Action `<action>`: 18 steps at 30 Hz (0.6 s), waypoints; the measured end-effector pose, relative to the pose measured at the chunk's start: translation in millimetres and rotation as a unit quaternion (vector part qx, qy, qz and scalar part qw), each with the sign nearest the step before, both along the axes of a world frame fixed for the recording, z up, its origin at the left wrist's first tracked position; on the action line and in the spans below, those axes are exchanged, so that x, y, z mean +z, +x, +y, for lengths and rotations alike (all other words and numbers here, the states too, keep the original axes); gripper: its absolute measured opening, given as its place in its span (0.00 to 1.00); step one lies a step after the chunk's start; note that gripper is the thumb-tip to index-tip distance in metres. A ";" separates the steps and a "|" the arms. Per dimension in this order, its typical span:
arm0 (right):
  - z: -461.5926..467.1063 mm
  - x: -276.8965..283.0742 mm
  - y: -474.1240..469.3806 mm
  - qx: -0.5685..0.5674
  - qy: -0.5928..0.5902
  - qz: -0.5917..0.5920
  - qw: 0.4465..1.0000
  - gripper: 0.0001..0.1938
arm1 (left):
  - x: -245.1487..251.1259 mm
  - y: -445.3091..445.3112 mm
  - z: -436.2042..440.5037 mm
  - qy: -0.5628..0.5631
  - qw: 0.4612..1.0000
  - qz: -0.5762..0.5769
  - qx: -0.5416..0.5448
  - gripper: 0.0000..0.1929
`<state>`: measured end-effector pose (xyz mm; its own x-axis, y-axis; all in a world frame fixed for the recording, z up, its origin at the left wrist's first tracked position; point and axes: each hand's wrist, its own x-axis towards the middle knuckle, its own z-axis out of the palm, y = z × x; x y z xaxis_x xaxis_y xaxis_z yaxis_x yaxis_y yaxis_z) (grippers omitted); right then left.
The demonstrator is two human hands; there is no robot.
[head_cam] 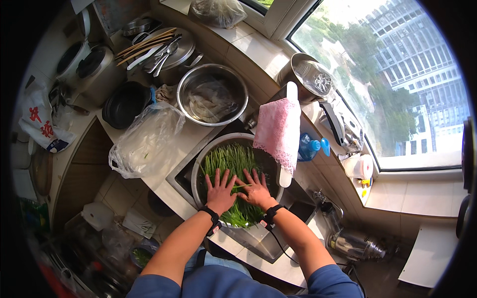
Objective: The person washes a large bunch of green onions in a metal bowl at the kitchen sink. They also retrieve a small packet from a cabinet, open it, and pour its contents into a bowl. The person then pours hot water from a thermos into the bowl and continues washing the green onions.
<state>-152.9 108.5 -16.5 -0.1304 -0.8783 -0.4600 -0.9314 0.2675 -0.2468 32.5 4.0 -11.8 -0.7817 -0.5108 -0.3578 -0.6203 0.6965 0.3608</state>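
A large round metal basin (pixel 196 173) rests over the sink and holds a thick bundle of long green leafy stalks (pixel 231 158), perhaps garlic chives. My left hand (pixel 220 192) lies palm down on the stalks, fingers spread. Beside it, my right hand (pixel 255 190) is also spread flat on them, its thumb side close to the left fingertips. A loose stalk crosses near the right hand. Both wrists wear black bands. How much water the basin holds is hard to tell. A pink lace-edged cloth (pixel 276 130) hangs on a white bar over the basin's right rim.
A second metal bowl (pixel 243 108) with pale contents stands behind, near a clear plastic bag (pixel 149 141) and a black bowl (pixel 126 104). Chopsticks and spoons lie on a pot lid (pixel 186 46). A blue bottle (pixel 307 148) stands at the right, below the window ledge.
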 end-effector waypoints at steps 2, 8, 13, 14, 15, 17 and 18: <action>-2.7 -8.3 -5.6 0.015 0.045 0.029 0.998 0.40 | -13.9 -2.7 -7.4 -0.018 0.999 -0.005 -0.043 0.41; -6.2 -24.1 -3.3 0.000 0.126 -0.005 0.992 0.35 | -40.8 -14.6 1.3 -0.002 0.998 -0.045 0.037 0.42; -5.5 2.8 -7.1 -0.056 0.180 -0.009 0.982 0.34 | -11.8 -8.0 2.1 0.024 0.997 -0.066 0.024 0.41; -4.8 9.5 -6.5 -0.042 0.193 -0.018 0.980 0.34 | -2.2 -3.5 7.2 0.049 0.997 -0.055 0.030 0.40; -3.8 15.0 -6.3 -0.061 0.177 -0.016 0.982 0.34 | 6.1 1.6 10.8 0.046 0.997 -0.054 0.034 0.40; -0.7 19.8 -3.6 -0.082 0.134 -0.014 0.988 0.35 | 17.3 8.9 17.4 0.032 0.997 -0.052 0.044 0.39; 1.0 17.9 0.6 -0.058 0.054 0.018 0.997 0.36 | 18.3 10.2 18.1 0.015 0.999 -0.035 0.031 0.39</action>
